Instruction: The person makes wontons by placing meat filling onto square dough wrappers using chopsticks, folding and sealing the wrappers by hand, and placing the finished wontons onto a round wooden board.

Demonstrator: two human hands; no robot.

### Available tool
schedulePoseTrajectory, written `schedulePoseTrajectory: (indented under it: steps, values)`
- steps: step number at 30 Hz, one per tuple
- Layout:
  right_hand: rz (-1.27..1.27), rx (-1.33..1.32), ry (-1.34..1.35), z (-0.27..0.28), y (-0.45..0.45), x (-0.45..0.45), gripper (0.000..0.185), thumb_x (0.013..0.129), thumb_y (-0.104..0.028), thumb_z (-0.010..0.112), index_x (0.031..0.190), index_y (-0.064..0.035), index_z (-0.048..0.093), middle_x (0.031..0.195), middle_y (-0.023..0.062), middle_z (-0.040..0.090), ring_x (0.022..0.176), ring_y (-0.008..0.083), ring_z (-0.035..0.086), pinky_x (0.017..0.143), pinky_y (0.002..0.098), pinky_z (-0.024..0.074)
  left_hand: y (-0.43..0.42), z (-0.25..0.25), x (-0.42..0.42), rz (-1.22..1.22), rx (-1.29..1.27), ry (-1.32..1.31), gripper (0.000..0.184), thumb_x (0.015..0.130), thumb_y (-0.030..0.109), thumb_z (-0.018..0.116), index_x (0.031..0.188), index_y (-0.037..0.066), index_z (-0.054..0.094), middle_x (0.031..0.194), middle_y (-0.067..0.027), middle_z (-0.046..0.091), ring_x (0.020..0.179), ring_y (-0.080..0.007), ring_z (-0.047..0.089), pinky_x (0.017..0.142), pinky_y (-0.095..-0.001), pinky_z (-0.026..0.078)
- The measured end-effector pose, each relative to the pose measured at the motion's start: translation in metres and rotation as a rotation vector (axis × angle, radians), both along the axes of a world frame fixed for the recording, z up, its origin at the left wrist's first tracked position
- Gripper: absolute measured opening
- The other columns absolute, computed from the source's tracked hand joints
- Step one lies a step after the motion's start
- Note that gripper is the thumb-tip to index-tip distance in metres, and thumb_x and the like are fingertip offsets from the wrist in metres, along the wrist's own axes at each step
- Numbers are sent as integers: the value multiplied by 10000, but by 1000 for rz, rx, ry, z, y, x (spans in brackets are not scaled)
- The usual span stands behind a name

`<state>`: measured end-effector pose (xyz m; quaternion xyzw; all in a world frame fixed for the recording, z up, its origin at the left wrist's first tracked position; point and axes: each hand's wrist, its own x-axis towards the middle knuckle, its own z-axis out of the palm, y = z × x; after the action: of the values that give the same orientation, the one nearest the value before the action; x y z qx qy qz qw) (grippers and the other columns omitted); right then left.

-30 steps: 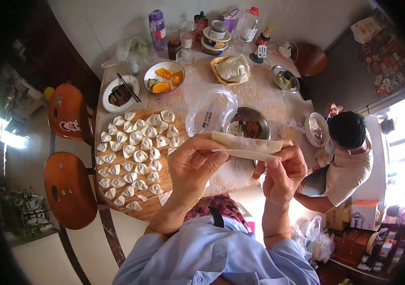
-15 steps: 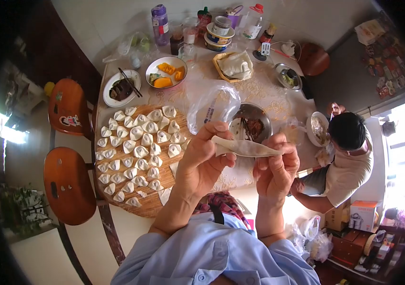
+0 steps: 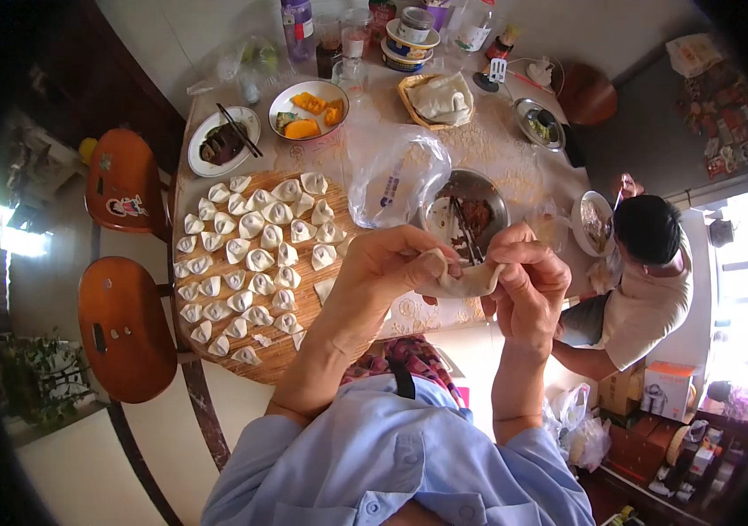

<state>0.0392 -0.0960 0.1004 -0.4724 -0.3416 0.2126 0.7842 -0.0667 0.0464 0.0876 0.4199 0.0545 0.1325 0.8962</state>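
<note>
Between my hands a small dough wrapper point(image 3: 470, 281) is bent into a curve, its ends raised. My left hand point(image 3: 396, 263) pinches its left end, and my right hand point(image 3: 527, 279) pinches the right one. Just beyond them is a metal bowl point(image 3: 498, 195) with reddish filling and chopsticks. Several folded dumplings point(image 3: 260, 260) lie in rows on a round wooden board point(image 3: 297, 296) to the left. A clear plastic bag point(image 3: 396, 180) rests beside the bowl. Farther back, a basket point(image 3: 407, 98) holds a stack covered with white cloth or wrappers.
A person point(image 3: 641, 280) sits at the right by a white bowl point(image 3: 586, 237). At the back left are a plate point(image 3: 201, 162) with chopsticks and a bowl of orange food point(image 3: 309, 107). Bottles and jars line the wall. Two wooden chairs point(image 3: 126, 329) stand left.
The wrapper has gone from a flat folded strip to a curved shape with its ends brought up and closer together. My hands have moved nearer each other, and the view has shifted slightly.
</note>
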Motion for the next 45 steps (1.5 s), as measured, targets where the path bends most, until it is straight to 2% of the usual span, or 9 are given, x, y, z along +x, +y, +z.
schedulePoseTrajectory:
  steps: [8,14,22,28,32,37,40,43,45]
  values:
    - [-94,-379,-331,12,-5,-4,242,749,55,645,979,56,569,836,91,578,665,127,606,525,205,490,-4,-4,8,-49,115,144,135,791,20,634,914,-25,601,823,-55,622,763,-103,602,664,-221,496]
    - [-255,-454,-535,-5,-4,-3,280,725,33,674,981,32,559,821,109,576,699,148,617,590,240,508,-8,-17,15,-5,261,83,148,781,-9,629,922,-47,604,857,-55,604,771,-95,594,665,-202,490]
    - [-306,-459,-522,-22,-9,0,312,716,34,667,1007,22,557,841,108,567,708,170,611,604,248,505,-10,-15,17,-43,412,81,168,775,-58,618,942,-49,604,929,-56,569,867,-100,566,735,-215,473]
    - [-308,-481,-519,-29,-15,5,341,705,56,635,1033,21,548,901,121,564,735,166,603,602,251,501,-21,-32,30,49,486,58,172,767,-64,603,915,8,652,901,-43,584,813,-99,571,679,-218,482]
    - [-359,-527,-509,-36,-25,8,351,706,107,555,1046,21,550,953,125,573,729,157,596,604,245,494,-28,-34,38,80,768,23,233,737,-114,578,933,3,626,924,-72,562,847,-137,564,713,-241,466]
    - [-545,-611,-434,-57,-60,26,393,707,143,481,1064,-1,559,973,101,598,685,118,583,587,232,482,-38,-42,50,381,1265,-71,230,714,-101,577,911,9,620,864,-96,564,766,-193,572,672,-273,459]
    - [-640,-816,-440,-98,-95,51,395,736,95,453,1106,-21,526,962,107,631,661,177,601,598,267,488,-35,-60,53,329,1118,98,198,742,-66,576,922,6,616,841,-82,578,732,-168,571,657,-273,457]
    - [-578,-1056,-500,-147,-121,71,422,742,71,431,1146,-41,484,966,126,641,710,274,624,627,339,499,-24,-90,53,18,361,383,123,817,50,585,928,16,625,852,-27,622,742,-89,565,650,-234,443]
    - [-485,-1190,-627,-175,-132,77,452,734,69,424,1167,-53,455,970,138,639,762,339,622,656,391,497,-21,-97,51,-13,213,434,135,821,84,596,940,27,625,858,-18,629,745,-75,563,664,-216,429]
